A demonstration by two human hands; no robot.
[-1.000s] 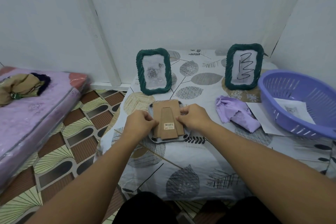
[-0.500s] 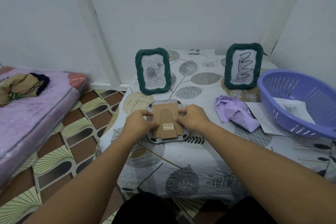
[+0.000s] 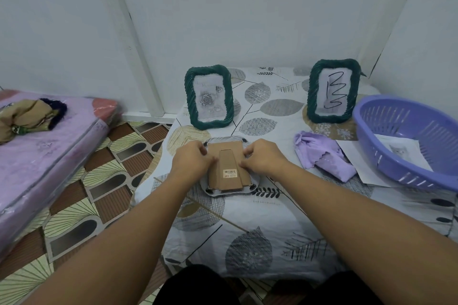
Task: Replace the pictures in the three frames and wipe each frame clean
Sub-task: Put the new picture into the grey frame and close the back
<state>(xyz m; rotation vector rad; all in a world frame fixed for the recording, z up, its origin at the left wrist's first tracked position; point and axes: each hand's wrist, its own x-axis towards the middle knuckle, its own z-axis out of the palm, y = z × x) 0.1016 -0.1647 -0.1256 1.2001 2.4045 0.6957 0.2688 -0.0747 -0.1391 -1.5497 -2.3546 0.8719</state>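
Frame face-down, backing at risk

Face-down picture frame with brown cardboard backing [image 3: 229,168] lies at picture centre. Left hand [image 3: 192,161] and right hand [image 3: 264,160] pinch its side edges. Forcing the backing could bend it or slide the frame across the leaf-print tablecloth [image 3: 247,242].

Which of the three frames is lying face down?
The frame between the hands, brown cardboard back up. The rose frame and scribble frame stand upright.

The scene is seen from one head-worn wide-angle camera only, which is directed forward and down at the covered table [image 3: 247,242] and the wall corner behind it. The table is viewed from near, and the forearms are seen entering from the bottom edge.
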